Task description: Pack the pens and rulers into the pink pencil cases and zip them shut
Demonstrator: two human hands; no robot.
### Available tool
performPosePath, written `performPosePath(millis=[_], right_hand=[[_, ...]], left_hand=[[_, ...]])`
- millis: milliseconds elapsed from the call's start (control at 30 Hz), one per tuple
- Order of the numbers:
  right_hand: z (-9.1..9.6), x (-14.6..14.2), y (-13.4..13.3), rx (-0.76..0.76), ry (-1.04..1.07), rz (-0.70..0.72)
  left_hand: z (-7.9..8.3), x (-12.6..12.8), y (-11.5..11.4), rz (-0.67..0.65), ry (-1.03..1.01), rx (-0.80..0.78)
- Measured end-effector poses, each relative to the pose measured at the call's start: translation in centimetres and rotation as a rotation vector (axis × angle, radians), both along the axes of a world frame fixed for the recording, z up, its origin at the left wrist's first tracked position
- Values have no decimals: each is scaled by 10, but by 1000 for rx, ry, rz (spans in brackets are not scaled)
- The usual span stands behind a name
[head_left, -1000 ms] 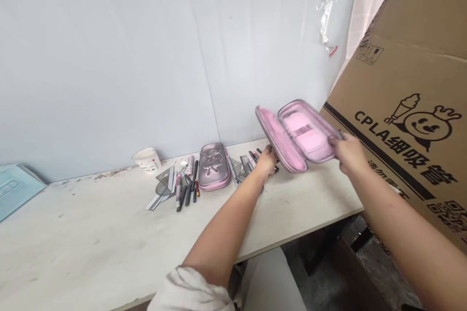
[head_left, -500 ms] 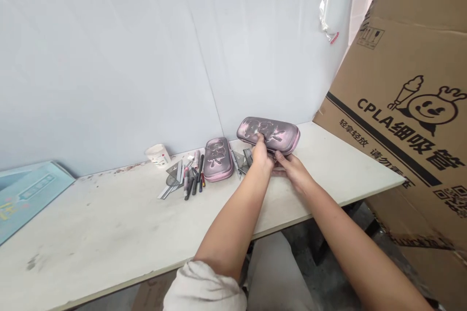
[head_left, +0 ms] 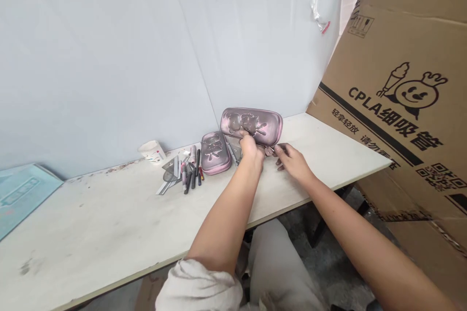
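Note:
A closed, metallic pink-grey zip pencil case point(head_left: 251, 124) with a raised cartoon design rests near the wall, tilted up slightly. My left hand point(head_left: 251, 149) grips its lower edge, with the thumb over the front. My right hand point(head_left: 291, 162) sits just right of the case, its fingertips close to a small zip pull point(head_left: 269, 151). A similar closed case point(head_left: 216, 153) lies to the left, touching neither hand. Beyond it is a pile of pens, rulers and set squares point(head_left: 188, 175).
A white tabletop point(head_left: 109, 214) runs along a pale wall point(head_left: 109, 58). A paper cup point(head_left: 152, 151) lies at the wall, and a pale blue board point(head_left: 22, 199) sits at the far left. A large cardboard box point(head_left: 397, 92) stands beyond the table's right end.
The pink case, open and held in both hands a second ago, is now shut and lower near the table. My right hand has come off it, and the view has shifted slightly.

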State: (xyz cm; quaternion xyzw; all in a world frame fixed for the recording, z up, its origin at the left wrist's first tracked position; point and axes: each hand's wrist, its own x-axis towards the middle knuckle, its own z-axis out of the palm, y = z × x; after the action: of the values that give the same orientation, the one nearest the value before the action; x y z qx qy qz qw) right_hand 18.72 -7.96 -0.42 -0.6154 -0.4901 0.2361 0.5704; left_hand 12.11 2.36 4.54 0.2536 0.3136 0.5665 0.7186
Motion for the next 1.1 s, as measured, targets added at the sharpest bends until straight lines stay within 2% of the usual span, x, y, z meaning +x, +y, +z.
performPosePath(millis=[100,167,267,400,433,500,567,633,667,700,733,767,867,933,967,1033,1100], right_hand=[[-2,-7,10,6,190,78],[-2,-10,14,42,173,62],[1,-15,8,40,-111,-44],[12,-12,-13,-66,-719,-227],[15,-6,-19,-86,-807,-261],[21,12,-28,-107,-855,-319],[30,41,-37,-109,-851,-329],[41,78,-46,-55,-790,-274],[48,96,-51,-14,-750,-305],[55,115,-57,39,-698,-416],[62,131,-62,62,-667,-469],[69,144,-67,65,-668,-452],[90,166,-73,-72,-766,-198],[104,166,-71,-175,-879,-46],[110,163,-69,-198,-922,-29],[115,155,-63,-166,-908,-102],[107,145,-58,-55,-714,-219]], left_hand=[[9,3,-15,-53,-87,-36],[14,5,-22,-90,-110,-34],[17,1,-23,-78,-73,-16],[8,-17,-11,140,269,44],[5,-22,-9,195,344,76],[2,-28,-7,230,473,208],[2,-27,-11,162,609,418],[2,-20,-20,15,726,620],[3,-16,-26,-87,747,690],[2,-13,-33,-196,760,751],[2,-10,-41,-312,779,817],[2,-8,-49,-422,811,889],[2,-3,-72,-664,981,1156],[4,1,-84,-724,1104,1300],[5,5,-87,-729,1165,1340],[4,17,-91,-683,1254,1327],[-1,33,-90,-585,1267,1153]])
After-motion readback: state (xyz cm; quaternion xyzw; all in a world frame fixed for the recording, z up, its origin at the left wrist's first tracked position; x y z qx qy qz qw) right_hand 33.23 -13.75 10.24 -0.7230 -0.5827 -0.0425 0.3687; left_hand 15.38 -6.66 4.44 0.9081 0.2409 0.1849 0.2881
